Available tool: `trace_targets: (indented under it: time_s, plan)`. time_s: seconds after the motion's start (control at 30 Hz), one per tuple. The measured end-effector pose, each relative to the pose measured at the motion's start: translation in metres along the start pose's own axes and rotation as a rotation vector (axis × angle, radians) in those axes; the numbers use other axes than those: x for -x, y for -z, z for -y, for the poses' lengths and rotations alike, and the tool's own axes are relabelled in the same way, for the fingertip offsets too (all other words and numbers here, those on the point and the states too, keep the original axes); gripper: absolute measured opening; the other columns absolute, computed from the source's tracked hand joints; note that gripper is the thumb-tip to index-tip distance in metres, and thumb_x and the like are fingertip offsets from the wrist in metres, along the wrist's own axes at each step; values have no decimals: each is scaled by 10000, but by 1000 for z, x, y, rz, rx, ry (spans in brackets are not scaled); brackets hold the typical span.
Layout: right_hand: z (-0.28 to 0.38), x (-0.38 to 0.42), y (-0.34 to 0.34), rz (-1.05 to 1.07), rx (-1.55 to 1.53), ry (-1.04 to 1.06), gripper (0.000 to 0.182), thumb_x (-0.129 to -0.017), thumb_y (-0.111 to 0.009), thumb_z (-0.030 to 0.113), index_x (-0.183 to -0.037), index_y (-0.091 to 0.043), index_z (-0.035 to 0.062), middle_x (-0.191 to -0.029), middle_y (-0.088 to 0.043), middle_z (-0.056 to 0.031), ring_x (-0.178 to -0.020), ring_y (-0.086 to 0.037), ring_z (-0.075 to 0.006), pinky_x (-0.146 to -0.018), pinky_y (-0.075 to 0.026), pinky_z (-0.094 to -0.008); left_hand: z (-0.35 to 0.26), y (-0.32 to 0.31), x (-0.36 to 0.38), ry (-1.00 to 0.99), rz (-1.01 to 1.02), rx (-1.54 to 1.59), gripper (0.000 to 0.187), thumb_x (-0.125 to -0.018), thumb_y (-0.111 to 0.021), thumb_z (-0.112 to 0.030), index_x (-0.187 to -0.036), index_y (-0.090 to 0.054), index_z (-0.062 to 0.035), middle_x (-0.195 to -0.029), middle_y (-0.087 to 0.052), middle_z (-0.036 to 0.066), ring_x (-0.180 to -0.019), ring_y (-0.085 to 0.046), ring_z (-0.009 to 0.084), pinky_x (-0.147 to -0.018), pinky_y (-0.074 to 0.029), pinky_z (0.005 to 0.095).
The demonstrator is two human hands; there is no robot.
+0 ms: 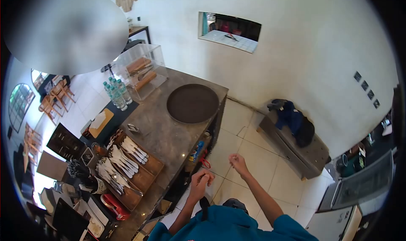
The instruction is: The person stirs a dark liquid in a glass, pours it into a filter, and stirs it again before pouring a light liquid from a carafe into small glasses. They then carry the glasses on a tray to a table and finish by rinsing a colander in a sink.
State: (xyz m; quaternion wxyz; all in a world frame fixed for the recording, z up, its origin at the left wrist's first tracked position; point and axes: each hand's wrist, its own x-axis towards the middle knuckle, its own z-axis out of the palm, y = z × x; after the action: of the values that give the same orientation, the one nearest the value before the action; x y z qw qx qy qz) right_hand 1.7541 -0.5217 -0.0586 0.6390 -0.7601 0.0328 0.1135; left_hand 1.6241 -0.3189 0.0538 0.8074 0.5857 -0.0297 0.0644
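Both of my hands are held up in front of my body, apart from each other, beside the counter. The fingers of my left hand (201, 184) are curled in near the counter's edge; what they hold, if anything, is too small to make out. Over the tiled floor, my right hand (238, 163) has its fingertips pressed together, and nothing clear shows between them. A round dark tray (193, 103) lies flat on the counter (163, 133). A wooden cutlery box (151, 175) to the left holds several wrapped sets of cutlery (123, 162).
Several water bottles (116, 93) and a clear box (161, 60) stand at the counter's far side. A red object (115, 207) is near the cutlery box. A low grey bench (292, 146) with dark clothing (296, 122) stands by the wall at right.
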Motion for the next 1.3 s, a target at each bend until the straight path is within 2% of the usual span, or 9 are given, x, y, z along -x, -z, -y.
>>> trace_targets:
  time_s: [0.17, 0.3, 0.37, 0.57, 0.67, 0.77, 0.83, 1.03, 1.3]
  plan:
    - [-20, -221, -51, -57, 169, 335, 472, -866, -675, 379, -1092, -582, -25, -888, -668, -128, -844, -631, -246, -772, -486, -362, 1, 26, 0, 26, -297, -145, 181, -888, -455, -82, -805, -586, 12, -690, -528, 31, -625, -479, 88, -578, -385, 235]
    - [84, -255, -99, -318, 570, -74, 964, -723, -729, 608, -1381, -384, -7, -1292, -528, -224, -1227, -489, -382, -1020, -380, -504, 8, 16, 39, 0, -703, -368, 144, -864, -466, -37, -823, -596, 10, -682, -539, 33, -614, -487, 87, -564, -391, 236]
    - [40, -299, -116, -315, 585, -139, 1023, -733, -718, 607, -1453, -264, 39, -1410, -406, -220, -1284, -416, -416, -1048, -317, -579, 20, -4, 61, 5, -976, -311, 128, -856, -492, -3, -868, -619, 4, -659, -537, 28, -593, -488, 86, -542, -380, 230]
    - [15, -284, -73, -180, 482, -141, 742, -888, -626, 439, -1407, -359, -20, -1428, -378, -243, -1278, -439, -390, -997, -392, -537, 51, -88, 80, 44, -1305, -190, 103, -874, -521, -10, -891, -622, -3, -659, -544, 20, -582, -491, 84, -541, -384, 225]
    - [-51, -294, -25, -261, -67, 1, 519, -967, -542, 240, -1326, -412, -111, -1288, -544, -237, -1119, -566, -362, -995, -432, -395, 46, -113, 84, 140, -1221, -293, 110, -910, -560, -65, -968, -623, 5, -682, -563, 27, -614, -528, 90, -575, -430, 235]
    - [-85, -295, 56, 53, -567, -284, 528, -971, -513, 286, -1339, -417, -81, -1294, -539, -180, -1093, -562, -308, -960, -463, -437, 52, -125, 107, 27, -1259, -254, 130, -923, -565, -91, -996, -623, -1, -723, -583, 35, -642, -548, 96, -595, -452, 249]
    - [-60, -249, 91, 63, -497, -90, 556, -952, -544, 320, -1336, -433, -68, -1310, -532, -198, -1123, -562, -331, -995, -465, -434, 51, -129, 130, 17, -1319, -279, 143, -931, -566, -111, -1013, -618, -5, -741, -590, 40, -659, -557, 101, -608, -460, 259]
    - [-17, -113, 129, 196, -203, -179, 617, -949, -562, 367, -1317, -436, -112, -1340, -497, -229, -1157, -548, -356, -983, -479, -459, 66, -163, 258, -1, -1350, -223, 255, -960, -571, -198, -1144, -568, -21, -828, -630, 66, -769, -595, 128, -689, -485, 279]
    - [51, 159, -44, 1128, -159, -189, 512, -944, -609, 252, -1353, -442, -7, -1318, -529, -122, -1176, -547, -247, -967, -479, -387, 46, -184, 382, -400, -1494, 225, 648, -961, -555, -418, -1428, -328, -32, -1346, -505, 161, -1218, -504, 242, -984, -416, 369]
